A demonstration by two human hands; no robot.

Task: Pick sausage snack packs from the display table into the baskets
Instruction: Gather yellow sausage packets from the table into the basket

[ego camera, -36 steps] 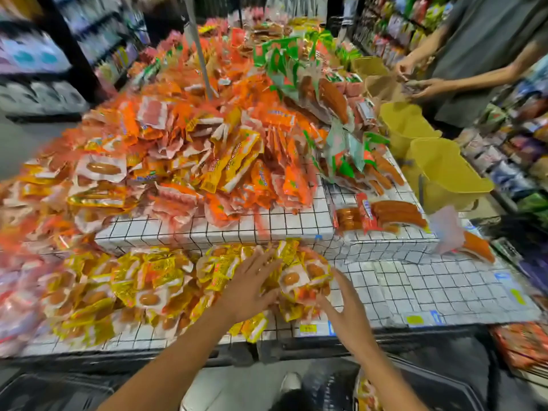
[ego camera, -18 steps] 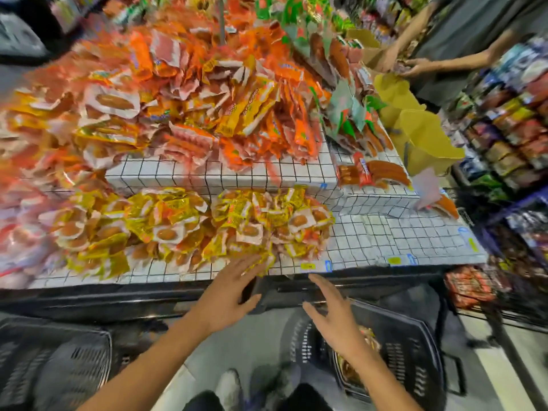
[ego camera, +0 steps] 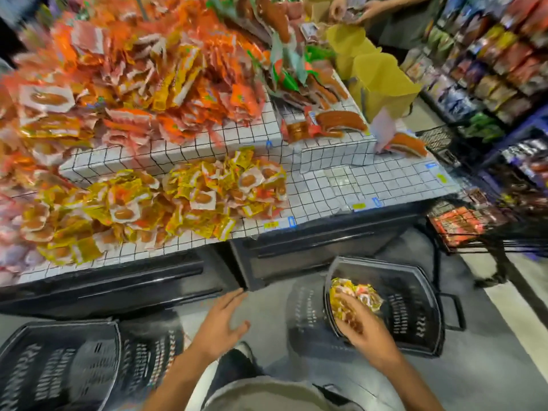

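Two black baskets (ego camera: 415,310) sit on the gray floor (ego camera: 267,304) by us. Our right hand (ego camera: 360,327) curls round yellow sausage packs (ego camera: 354,295) inside one; which way they point is unclear. Our left hand (ego camera: 221,323) is spread. Beyond, the checked table (ego camera: 341,185) holds heaps.

Bright, even shop light falls from above me; shadows are soft under the table (ego camera: 296,250). Motion blur smears the packs (ego camera: 166,72) at upper left and my right hand (ego camera: 360,327). The wide lens bends the edges; the shelves (ego camera: 498,69) at right lean
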